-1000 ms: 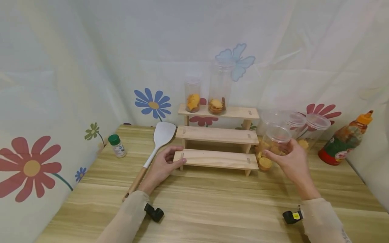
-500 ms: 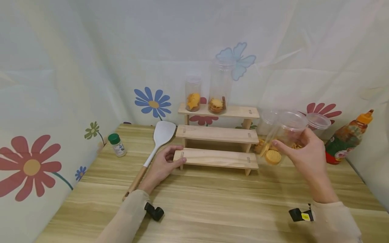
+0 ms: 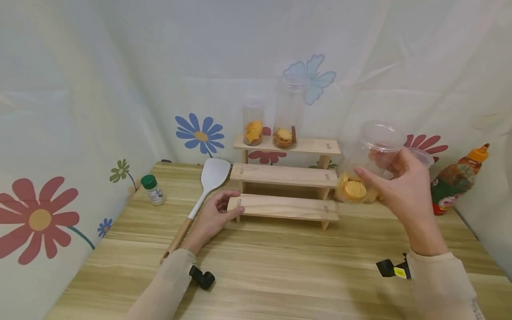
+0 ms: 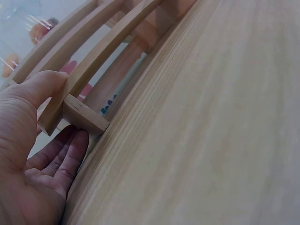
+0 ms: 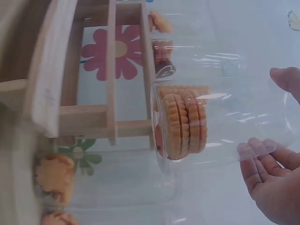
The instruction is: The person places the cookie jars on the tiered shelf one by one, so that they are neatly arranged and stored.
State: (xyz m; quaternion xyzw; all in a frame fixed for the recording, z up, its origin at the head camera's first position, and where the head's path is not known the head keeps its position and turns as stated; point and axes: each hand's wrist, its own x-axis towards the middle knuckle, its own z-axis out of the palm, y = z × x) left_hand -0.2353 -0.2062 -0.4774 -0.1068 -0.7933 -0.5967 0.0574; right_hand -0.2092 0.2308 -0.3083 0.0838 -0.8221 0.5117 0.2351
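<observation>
With fingers and thumb curled round a clear jar [image 5: 229, 121] of biscuits [image 5: 183, 124], the right hand [image 3: 406, 191] holds it above the counter [image 3: 296, 275], beside the wooden shelf [image 3: 284, 176] that the left hand [image 3: 211, 218] pinches, so lifting seems in hand, calling next for a steady, upright carry

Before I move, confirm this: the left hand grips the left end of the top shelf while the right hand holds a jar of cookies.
Not quite: in the head view, the left hand grips the left end of the lowest shelf, not the top. The right hand does hold a jar of cookies.
</observation>
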